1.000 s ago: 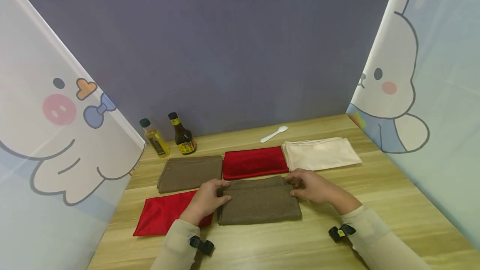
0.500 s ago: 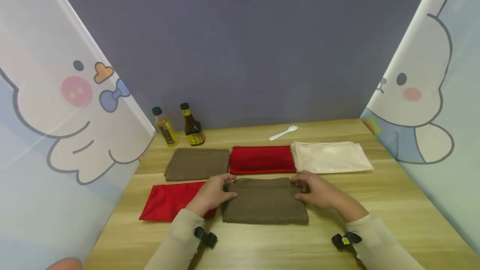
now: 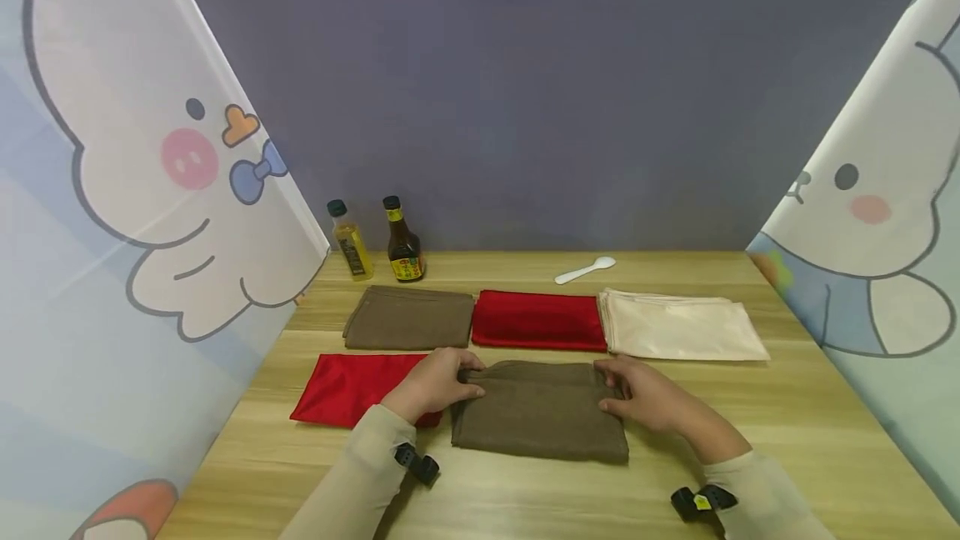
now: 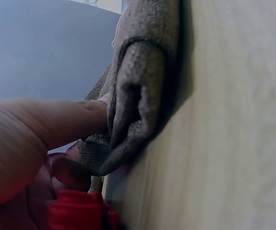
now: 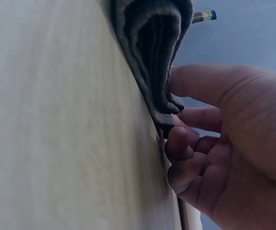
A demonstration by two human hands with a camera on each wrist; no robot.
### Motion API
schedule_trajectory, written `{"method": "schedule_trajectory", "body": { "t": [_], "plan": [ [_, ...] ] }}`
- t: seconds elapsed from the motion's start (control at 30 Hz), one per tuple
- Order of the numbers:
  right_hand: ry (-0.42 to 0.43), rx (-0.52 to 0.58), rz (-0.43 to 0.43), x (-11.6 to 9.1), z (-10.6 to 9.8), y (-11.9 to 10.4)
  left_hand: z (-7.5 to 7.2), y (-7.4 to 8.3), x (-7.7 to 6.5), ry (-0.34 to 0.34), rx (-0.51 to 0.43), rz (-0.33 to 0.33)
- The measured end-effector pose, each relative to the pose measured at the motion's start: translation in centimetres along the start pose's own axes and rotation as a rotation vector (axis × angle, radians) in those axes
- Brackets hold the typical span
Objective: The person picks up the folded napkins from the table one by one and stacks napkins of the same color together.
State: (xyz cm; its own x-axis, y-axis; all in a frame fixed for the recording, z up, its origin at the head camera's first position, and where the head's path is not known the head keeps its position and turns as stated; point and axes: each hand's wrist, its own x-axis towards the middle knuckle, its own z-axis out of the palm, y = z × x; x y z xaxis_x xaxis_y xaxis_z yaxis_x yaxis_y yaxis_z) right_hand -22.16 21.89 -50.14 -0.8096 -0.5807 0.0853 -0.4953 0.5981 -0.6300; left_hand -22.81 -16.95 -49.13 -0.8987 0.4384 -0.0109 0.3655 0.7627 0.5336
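Head view: here we have the left grip (image 3: 437, 386) pinching the left end of the near brown cloth (image 3: 540, 415), folded on the counter (image 3: 540, 498), and the right grip (image 3: 647, 397) pinching its right end! On the far side we spot the far red cloth (image 3: 538, 321) and cream cloth (image 3: 682, 327). Left wrist view: we see rounded, stacked folds in that grip. Right wrist view: layers loop open, pinched at the edge, a dark bottle (image 5: 203, 17) beyond.

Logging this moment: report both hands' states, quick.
Left hand: holding the left end of the folded rectangular grey-brown cloth.
Right hand: holding its right end.
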Motion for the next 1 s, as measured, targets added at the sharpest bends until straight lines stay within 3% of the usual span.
{"method": "schedule_trajectory", "body": {
  "t": [0.33,0.57,0.83,1.0],
  "plan": [
    [0.007,0.040,0.000,-0.7,0.3,-0.2,0.1,-0.1,0.0,0.008,-0.003,0.051],
    [0.016,0.035,-0.015,-1.2,0.6,0.1,-0.1,-0.1,-0.2,-0.028,-0.043,0.067],
    [0.068,0.026,-0.053,-0.7,0.3,-0.1,-1.0,-0.3,-0.6,0.029,-0.023,0.156],
    [0.069,0.018,-0.048,-0.2,0.3,-0.3,-1.5,-0.5,-0.8,0.003,-0.150,0.150]
  ]
}}
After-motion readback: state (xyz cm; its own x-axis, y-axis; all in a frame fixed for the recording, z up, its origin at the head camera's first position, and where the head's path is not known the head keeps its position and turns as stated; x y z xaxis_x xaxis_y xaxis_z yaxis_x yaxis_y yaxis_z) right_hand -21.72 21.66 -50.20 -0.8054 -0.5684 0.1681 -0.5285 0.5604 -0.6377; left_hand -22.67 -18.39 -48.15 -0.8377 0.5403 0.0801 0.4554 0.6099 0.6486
